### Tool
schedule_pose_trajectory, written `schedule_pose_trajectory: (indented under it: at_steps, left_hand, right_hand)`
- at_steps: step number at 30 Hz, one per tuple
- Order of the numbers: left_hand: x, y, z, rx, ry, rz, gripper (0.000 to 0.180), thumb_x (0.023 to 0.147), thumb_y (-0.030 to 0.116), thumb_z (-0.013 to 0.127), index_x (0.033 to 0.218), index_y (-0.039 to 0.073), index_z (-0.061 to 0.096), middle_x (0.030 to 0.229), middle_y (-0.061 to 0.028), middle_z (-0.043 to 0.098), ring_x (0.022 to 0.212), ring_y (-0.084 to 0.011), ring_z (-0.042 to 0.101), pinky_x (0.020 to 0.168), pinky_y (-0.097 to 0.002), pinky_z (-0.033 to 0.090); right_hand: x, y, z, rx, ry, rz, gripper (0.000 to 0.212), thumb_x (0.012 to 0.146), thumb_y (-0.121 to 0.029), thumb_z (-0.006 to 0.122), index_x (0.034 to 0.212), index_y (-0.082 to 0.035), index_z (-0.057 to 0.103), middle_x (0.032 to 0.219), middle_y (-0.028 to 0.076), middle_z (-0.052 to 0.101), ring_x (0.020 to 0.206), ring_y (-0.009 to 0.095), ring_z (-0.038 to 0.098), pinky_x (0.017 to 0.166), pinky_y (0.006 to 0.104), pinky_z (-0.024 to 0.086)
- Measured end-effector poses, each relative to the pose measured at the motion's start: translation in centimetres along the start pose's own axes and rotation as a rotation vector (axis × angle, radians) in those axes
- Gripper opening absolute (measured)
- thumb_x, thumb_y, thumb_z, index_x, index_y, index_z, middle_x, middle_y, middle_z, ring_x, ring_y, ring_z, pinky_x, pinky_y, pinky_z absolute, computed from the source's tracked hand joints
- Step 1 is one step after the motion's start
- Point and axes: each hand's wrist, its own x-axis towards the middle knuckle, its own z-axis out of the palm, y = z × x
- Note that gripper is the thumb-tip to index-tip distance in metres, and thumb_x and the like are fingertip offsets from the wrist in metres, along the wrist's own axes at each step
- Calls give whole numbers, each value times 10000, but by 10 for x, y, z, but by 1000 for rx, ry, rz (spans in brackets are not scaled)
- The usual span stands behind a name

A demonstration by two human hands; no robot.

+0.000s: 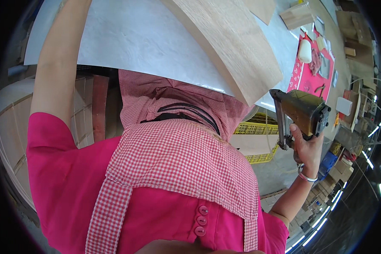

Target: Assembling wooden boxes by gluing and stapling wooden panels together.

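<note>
My right hand (307, 149) is wrapped round the handle of a pneumatic nail gun (301, 111), dark and brownish with a metal magazine. The gun is raised at the right, beside the near end of a pale wooden board (237, 44). That board lies on the white tabletop (139, 38) and reaches past its front edge. My left arm stretches forward over the table's left side. The left hand lies beyond the upper edge of the picture.
A pink sheet (310, 80) at the right carries a white bottle (305, 51) and small tools. A wood block (297, 15) sits at the far right. Below the table stand a yellow crate (258, 158) and, at the left, stacked boards (84, 106).
</note>
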Motion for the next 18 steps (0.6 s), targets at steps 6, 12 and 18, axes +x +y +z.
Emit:
schedule_pose_trajectory:
  at_steps: [6,12,18]
  left_hand:
    - [-2,4,0,22,-2,-28,215,780,159,773,881,-24,726,804,-88,699,763,-195,637,735,-353,489]
    - [-8,11,0,67,14,-11,230,789,164,766,912,-25,724,831,-93,702,786,-193,639,749,-345,489]
    - [-4,5,-1,27,-24,-8,228,799,178,755,906,-21,723,827,-88,700,782,-197,637,743,-350,488]
  right_hand:
    - [4,2,1,-36,-21,-12,388,823,-206,810,1085,-6,607,641,-24,556,431,53,443,386,231,341]
    - [10,7,-3,-119,-49,-144,445,812,-190,817,1144,10,598,841,57,666,659,120,598,560,275,485]
    - [14,9,-10,-154,-109,-129,486,808,-168,817,1193,18,584,1038,109,693,888,172,634,747,315,530]
